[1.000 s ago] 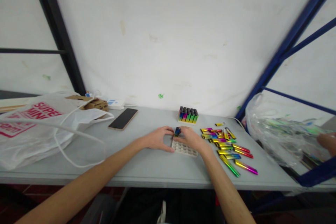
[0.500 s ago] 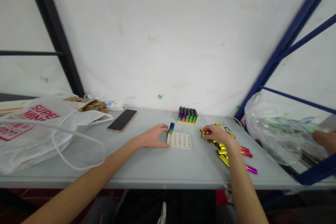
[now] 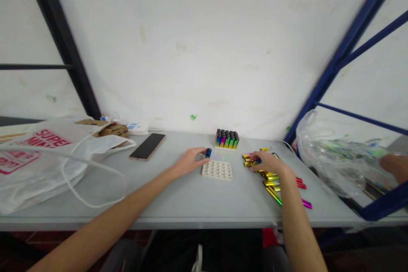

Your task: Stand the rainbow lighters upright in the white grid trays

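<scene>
"If my L hand (image 3: pixel 190 160) jerks, the upright blue lighter (image 3: pixel 208 152) could tip; it's at the white tray's (image 3: pixel 217 170) back-L corner, base hidden, so can't confirm it's seated."

"Grip?"

"L thumb + fingertips look pinched on it. R hand (image 3: pixel 270 162) is curled over the loose lighters (image 3: pixel 272 177); can't tell if it's got one."

"Risk on R?"

"They overlap & look slick, so lifting one could drag or roll others, I'd guess. Filled lighter block (image 3: pixel 227 139) stands behind the tray, prob. safe unless I overreach."
</scene>
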Demonstrator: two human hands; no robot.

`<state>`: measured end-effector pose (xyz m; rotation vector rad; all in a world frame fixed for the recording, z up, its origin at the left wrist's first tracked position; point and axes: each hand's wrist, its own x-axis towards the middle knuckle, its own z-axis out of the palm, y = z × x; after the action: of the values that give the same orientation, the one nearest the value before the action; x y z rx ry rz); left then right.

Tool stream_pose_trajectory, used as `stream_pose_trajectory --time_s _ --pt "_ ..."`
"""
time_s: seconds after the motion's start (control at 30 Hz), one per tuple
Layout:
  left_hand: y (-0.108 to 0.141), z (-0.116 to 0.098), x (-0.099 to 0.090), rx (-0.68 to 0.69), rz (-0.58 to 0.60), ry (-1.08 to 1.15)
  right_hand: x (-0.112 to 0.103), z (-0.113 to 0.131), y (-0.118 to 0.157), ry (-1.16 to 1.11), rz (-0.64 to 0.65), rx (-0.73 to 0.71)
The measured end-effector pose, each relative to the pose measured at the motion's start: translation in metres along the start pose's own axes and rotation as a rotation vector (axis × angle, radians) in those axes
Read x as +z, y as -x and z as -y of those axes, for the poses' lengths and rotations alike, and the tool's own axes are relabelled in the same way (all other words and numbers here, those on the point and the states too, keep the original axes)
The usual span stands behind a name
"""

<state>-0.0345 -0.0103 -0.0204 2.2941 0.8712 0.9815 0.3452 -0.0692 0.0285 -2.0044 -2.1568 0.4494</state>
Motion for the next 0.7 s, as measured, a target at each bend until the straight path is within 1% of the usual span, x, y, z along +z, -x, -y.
stream_pose_trajectory --time_s 0.1,0.2,0.3,0.4,0.47,0.57,0.63,0.7 --pt "-0.001 -0.001 0.001 -0.01 0.029 -0.016 -0.002 0.001 -0.001 0.016 -0.019 -0.002" --pt "-0.001 -0.002 -0.001 -0.024 0.042 -0.018 -0.004 0.006 -0.002 0.001 -0.099 -0.075" --pt "-0.001 0.0 -0.001 -0.031 0.06 -0.018 -0.006 0.017 -0.001 -0.113 -0.188 -0.175" --pt "0.001 0.002 0.0 -0.038 0.087 -0.046 -0.009 0.031 0.004 -0.273 -0.226 -0.204" --pt "0.003 0.003 -0.001 -0.039 0.096 -0.083 -0.009 0.041 0.007 -0.402 -0.221 -0.211" --pt "0.007 0.002 -0.005 -0.022 0.11 -0.128 -0.004 0.053 0.008 -0.657 -0.131 -0.257" --pt "0.008 0.002 -0.009 -0.005 0.14 -0.137 0.001 0.059 0.005 -0.822 -0.084 -0.277" --pt "0.01 0.001 -0.012 0.002 0.174 -0.14 0.006 0.063 0.0 -0.93 -0.096 -0.267"
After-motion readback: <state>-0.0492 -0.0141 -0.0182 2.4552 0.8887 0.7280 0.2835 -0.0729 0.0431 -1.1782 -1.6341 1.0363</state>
